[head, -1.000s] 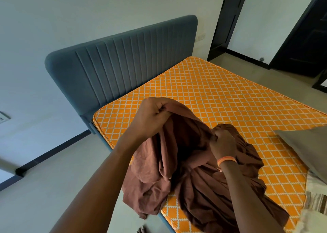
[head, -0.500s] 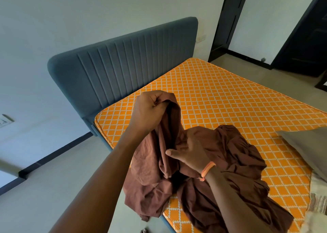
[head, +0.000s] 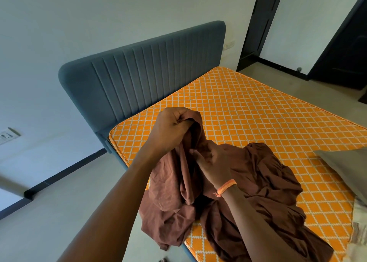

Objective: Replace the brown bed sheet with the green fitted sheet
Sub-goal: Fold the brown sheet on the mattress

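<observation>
Left hand [head: 170,130] grip bunching brown bed sheet [head: 258,182], right hand [head: 210,160] pinching it, orange mattress [head: 248,110], grey headboard [head: 139,69]

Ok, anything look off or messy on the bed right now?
Only the brown sheet: it is off the bare orange mattress, bunched in a crumpled heap near its edge, part hanging over the side. The left hand grips a raised fold; the right hand touches it. Nothing looks damaged.
</observation>
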`<state>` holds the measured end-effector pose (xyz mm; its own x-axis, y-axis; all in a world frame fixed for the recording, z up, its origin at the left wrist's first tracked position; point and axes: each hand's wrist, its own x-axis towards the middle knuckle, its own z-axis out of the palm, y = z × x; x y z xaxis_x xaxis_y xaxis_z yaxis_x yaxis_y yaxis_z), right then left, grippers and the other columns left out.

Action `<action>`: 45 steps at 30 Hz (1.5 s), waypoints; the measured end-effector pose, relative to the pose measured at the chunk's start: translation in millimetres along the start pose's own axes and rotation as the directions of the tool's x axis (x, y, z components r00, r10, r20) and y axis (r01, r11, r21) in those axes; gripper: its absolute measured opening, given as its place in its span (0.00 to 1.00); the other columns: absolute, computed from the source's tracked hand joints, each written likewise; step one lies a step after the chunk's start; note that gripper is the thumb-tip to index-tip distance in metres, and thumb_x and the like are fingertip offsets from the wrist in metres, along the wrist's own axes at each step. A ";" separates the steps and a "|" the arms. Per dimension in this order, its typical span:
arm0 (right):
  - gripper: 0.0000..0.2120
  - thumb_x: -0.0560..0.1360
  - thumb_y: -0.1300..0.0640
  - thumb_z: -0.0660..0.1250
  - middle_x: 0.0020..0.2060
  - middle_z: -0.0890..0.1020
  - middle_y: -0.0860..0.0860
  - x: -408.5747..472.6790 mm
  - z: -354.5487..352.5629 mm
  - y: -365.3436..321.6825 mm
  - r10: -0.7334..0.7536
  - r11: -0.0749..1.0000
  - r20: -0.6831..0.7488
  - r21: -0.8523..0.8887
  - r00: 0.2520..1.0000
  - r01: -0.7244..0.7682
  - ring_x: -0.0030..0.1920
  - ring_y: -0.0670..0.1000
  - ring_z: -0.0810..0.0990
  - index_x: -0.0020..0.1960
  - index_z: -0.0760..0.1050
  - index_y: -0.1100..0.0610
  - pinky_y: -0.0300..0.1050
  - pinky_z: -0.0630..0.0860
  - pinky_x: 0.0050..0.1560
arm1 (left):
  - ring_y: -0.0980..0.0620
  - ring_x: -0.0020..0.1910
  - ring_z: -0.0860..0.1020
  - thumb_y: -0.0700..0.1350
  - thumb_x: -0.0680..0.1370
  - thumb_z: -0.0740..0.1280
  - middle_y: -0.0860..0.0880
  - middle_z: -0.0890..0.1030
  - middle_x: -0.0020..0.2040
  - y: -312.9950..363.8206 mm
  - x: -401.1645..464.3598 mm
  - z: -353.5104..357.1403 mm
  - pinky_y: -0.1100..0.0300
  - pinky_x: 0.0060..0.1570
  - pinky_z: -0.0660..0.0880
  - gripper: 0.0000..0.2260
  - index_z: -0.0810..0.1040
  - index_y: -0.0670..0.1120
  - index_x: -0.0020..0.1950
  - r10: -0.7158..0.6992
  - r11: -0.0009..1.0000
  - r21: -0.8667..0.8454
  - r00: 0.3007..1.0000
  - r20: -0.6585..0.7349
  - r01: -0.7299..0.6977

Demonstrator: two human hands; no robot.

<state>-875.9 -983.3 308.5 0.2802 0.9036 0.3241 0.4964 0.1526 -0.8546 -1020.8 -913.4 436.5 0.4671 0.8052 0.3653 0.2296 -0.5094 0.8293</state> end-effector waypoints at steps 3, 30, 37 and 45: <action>0.06 0.77 0.64 0.66 0.31 0.71 0.38 1.5 3.6 9.1 0.000 0.991 -0.150 -0.136 0.989 -0.020 0.32 0.39 0.74 0.43 0.74 0.56 0.29 0.67 0.33 | 0.59 0.46 0.83 0.30 0.76 0.63 0.52 0.85 0.45 -1.2 0.4 -1.1 0.64 0.46 0.78 0.11 0.84 0.41 0.45 0.007 1.000 0.012 1.000 0.011 -0.007; 0.12 0.79 0.49 0.67 0.28 0.76 0.43 32.6 -48.1 -62.1 -0.255 0.935 -0.033 -0.264 0.966 0.238 0.28 0.42 0.74 0.39 0.78 0.53 0.33 0.67 0.29 | 0.53 0.61 0.77 0.56 0.68 0.78 0.51 0.76 0.68 -17.3 -18.6 24.0 0.56 0.57 0.76 0.44 0.60 0.51 0.78 -0.050 0.933 0.355 0.956 0.288 -0.058; 0.14 0.77 0.47 0.69 0.34 0.76 0.47 18.0 -77.6 -31.8 -0.183 0.923 -0.038 -0.351 0.982 0.158 0.32 0.43 0.74 0.56 0.76 0.54 0.33 0.69 0.32 | 0.56 0.36 0.78 0.47 0.76 0.68 0.54 0.81 0.36 -13.0 -2.9 25.8 0.50 0.36 0.75 0.04 0.82 0.50 0.44 0.064 0.948 0.291 0.975 0.214 -0.126; 0.19 0.80 0.42 0.62 0.28 0.74 0.50 -33.1 -56.3 29.7 0.034 0.971 -0.140 -0.229 0.990 -0.066 0.27 0.51 0.75 0.38 0.73 0.53 0.57 0.72 0.29 | 0.53 0.27 0.74 0.47 0.81 0.67 0.52 0.76 0.28 -2.2 2.2 28.6 0.57 0.30 0.70 0.17 0.77 0.40 0.34 0.083 0.995 0.053 0.992 0.094 -0.088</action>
<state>-824.2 -1031.2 295.2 0.4096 0.8431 0.3484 0.6515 -0.0030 -0.7586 -995.9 -919.3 423.5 0.5629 0.7280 0.3913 0.2323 -0.5937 0.7704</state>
